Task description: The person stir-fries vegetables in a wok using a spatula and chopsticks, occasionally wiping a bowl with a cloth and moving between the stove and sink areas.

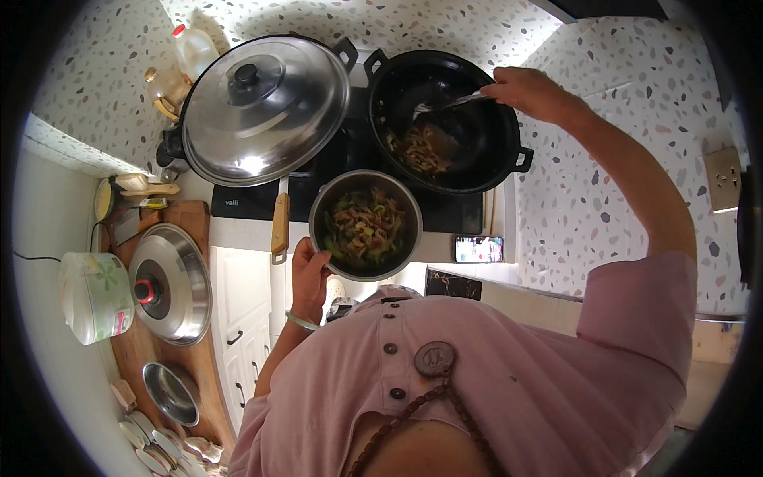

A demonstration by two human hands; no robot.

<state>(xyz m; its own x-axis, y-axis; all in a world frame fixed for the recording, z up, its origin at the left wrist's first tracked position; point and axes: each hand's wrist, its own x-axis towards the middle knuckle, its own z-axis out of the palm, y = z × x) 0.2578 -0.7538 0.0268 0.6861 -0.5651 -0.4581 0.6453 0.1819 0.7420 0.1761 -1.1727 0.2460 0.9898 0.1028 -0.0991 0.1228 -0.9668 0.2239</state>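
Observation:
My left hand (310,274) grips the near left rim of a round metal bowl (418,232), held in front of the hob. Inside the bowl is a cooked mix of green vegetables and pale strips (366,229). My right hand (530,92) is closed around the handle of a metal spatula or ladle (459,101), reaching in over the right rim of a black wok (483,143). The utensil's head is above the wok's inner surface. A smaller heap of similar food (423,152), with some brown sauce, lies at the wok's near left side.
A lidded wok (268,119) stands left on the black hob (250,206). A utensil's wooden handle (280,223) juts over the front edge. A lit phone (478,248) lies at right. Leftward, a wooden counter (208,381) bears another lid (173,286), a metal basin (173,393) and a rice cooker (98,298).

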